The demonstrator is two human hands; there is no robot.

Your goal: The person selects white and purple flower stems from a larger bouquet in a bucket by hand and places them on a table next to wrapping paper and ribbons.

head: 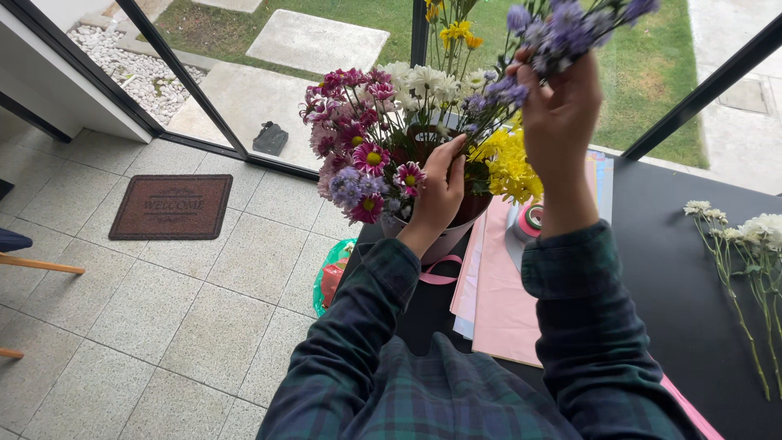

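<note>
A brown doormat (171,206) lies on the tiled floor at left. White chrysanthemum stems (745,269) rest at the right edge on the black table (668,269), pink paper sheets (505,301) at centre.

Bare black table (652,269) between pink paper (501,301) and white flowers (753,236) leaves free room.
</note>
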